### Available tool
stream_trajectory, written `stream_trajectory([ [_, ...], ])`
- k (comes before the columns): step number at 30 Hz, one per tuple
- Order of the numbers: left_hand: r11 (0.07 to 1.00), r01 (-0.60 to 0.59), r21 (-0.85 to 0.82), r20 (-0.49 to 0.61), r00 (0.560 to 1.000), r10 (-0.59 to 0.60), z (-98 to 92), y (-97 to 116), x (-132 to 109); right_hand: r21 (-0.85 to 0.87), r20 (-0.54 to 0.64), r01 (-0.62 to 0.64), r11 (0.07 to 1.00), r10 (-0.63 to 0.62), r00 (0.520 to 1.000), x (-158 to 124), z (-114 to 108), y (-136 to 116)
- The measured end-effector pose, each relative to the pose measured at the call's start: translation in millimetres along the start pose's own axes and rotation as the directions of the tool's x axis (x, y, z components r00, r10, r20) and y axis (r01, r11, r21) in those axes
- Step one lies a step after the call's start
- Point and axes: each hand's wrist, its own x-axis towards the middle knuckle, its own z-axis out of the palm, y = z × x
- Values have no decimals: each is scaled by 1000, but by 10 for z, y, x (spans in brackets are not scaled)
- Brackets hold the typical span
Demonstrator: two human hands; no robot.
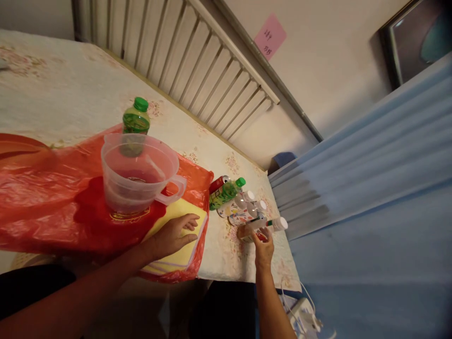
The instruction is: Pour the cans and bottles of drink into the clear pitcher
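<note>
Two bare hands are out over the bed. The left hand (174, 235), low in the middle of the frame, lies flat with its fingers spread loosely on a yellow pad (183, 256), holding nothing. That pad lies on a red bag (42, 202) that covers the left half of the frame. A clear jug (136, 172) stands on the bag just above the hand, handle turned to the right, and an upright green bottle (136, 120) stands behind it.

The right hand (264, 247), lower centre-right, has its fingers closed on a white-capped bottle (263, 227) that lies on its side at the bed's edge. Just above it lie more small bottles (247, 205) with white caps, and a green-capped bottle (226, 192) tipped over beside a red can (219, 182). Blue cloth (370, 197) fills the right side. A pink note (270, 36) is stuck to the wall at the top.
</note>
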Motion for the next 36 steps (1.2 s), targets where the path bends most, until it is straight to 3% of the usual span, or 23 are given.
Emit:
stream_trajectory([
  [8,1000,0,14,5,1000,0,13,-2,4,-15,-10,-13,1000,13,1000,93,128,262],
  [19,1000,-15,11,-1,1000,15,-7,-26,-20,-12,33,-10,1000,11,999,-227,292,605],
  [36,999,-5,37,8,1000,4,-20,1,-47,-96,9,35,995,-35,999,-70,345,782],
])
